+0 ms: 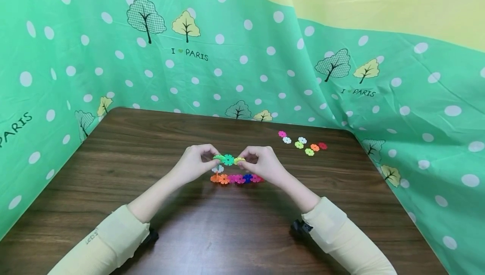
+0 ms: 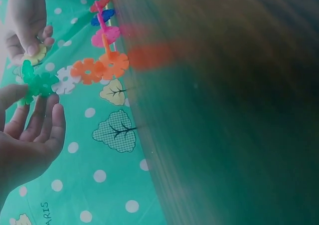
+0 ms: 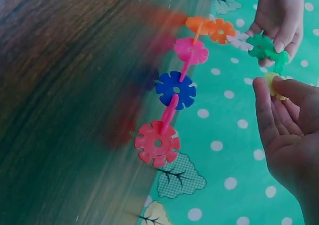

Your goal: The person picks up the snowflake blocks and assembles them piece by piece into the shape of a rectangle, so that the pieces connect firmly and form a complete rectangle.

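My left hand (image 1: 194, 164) pinches a green flower-shaped linking disc (image 2: 40, 85) between thumb and fingers. A second green disc (image 1: 228, 159) stands out from it toward the right. Between the thumb and fingers of my right hand (image 1: 264, 164) is a yellow disc (image 3: 275, 87), up against that second green disc; whether the two are slotted together I cannot tell. From the held green disc a white disc (image 2: 66, 80) leads down to orange discs (image 2: 87, 71). The chain continues through pink discs (image 3: 191, 51) and a blue disc (image 3: 176, 90) to a red disc (image 3: 157, 143).
Several loose discs lie on the brown wooden table (image 1: 227, 233) at the back right, among them an orange disc (image 1: 315, 148), a white disc (image 1: 286, 140) and a dark red disc (image 1: 322, 145). A green dotted cloth (image 1: 242, 81) hangs behind the table and along its sides.
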`<state>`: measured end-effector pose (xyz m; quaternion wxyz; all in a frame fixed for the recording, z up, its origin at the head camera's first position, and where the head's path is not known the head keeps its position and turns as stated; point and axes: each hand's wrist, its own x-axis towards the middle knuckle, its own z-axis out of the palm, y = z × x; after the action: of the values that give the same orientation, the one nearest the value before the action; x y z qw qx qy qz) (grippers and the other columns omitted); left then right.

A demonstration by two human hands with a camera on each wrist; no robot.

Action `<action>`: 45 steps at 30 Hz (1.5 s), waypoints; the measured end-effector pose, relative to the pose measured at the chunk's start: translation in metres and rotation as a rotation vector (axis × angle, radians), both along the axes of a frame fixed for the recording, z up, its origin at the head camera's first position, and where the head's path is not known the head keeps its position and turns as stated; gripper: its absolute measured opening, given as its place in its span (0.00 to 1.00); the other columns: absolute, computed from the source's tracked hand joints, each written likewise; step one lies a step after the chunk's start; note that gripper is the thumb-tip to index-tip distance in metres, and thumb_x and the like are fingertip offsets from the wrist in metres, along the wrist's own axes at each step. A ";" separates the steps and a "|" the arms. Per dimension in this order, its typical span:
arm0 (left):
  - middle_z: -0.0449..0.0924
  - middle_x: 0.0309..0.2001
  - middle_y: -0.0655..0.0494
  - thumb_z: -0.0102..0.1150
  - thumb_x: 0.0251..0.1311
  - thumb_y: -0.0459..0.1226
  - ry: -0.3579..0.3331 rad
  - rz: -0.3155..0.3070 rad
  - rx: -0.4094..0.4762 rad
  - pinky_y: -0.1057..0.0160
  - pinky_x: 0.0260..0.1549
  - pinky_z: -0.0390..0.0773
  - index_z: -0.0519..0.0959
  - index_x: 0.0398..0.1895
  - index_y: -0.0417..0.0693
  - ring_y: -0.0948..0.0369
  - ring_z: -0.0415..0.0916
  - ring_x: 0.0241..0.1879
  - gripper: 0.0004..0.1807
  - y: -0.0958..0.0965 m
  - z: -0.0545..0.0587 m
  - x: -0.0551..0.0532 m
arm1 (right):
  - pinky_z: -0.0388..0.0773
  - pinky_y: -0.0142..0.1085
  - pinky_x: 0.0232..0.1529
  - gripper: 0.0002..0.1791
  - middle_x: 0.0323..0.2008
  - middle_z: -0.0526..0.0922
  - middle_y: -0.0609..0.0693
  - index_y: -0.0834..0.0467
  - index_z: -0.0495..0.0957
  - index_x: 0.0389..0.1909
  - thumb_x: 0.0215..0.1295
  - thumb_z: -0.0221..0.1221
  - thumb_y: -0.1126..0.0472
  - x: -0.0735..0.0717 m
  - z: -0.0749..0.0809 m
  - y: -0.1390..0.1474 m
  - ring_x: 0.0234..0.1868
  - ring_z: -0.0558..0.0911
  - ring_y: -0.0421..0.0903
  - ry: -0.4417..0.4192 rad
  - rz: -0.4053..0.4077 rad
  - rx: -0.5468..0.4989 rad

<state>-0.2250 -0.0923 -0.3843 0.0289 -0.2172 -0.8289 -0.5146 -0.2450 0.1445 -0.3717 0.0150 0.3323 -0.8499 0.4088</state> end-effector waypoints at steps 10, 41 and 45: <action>0.84 0.27 0.58 0.69 0.50 0.37 0.052 -0.007 -0.029 0.67 0.25 0.79 0.83 0.33 0.49 0.55 0.82 0.26 0.07 0.003 0.000 -0.001 | 0.80 0.29 0.26 0.04 0.24 0.84 0.47 0.60 0.83 0.29 0.57 0.65 0.63 0.004 0.004 -0.001 0.22 0.82 0.41 0.039 0.029 0.011; 0.84 0.39 0.59 0.69 0.51 0.37 0.040 -0.063 -0.063 0.59 0.40 0.80 0.81 0.43 0.51 0.66 0.80 0.36 0.14 0.010 0.002 0.002 | 0.80 0.29 0.27 0.05 0.27 0.85 0.47 0.56 0.83 0.31 0.54 0.67 0.66 0.007 0.009 -0.001 0.23 0.82 0.36 0.085 0.035 0.035; 0.84 0.40 0.57 0.70 0.50 0.38 0.002 -0.098 -0.044 0.63 0.33 0.81 0.81 0.45 0.50 0.65 0.81 0.32 0.16 0.012 0.002 0.002 | 0.80 0.28 0.28 0.07 0.27 0.85 0.45 0.55 0.83 0.35 0.54 0.68 0.63 0.005 0.011 0.002 0.25 0.81 0.33 0.133 0.044 0.050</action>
<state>-0.2234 -0.0800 -0.3821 -0.0005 -0.2586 -0.8284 -0.4968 -0.2396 0.1466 -0.3603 0.0540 0.3777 -0.8493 0.3648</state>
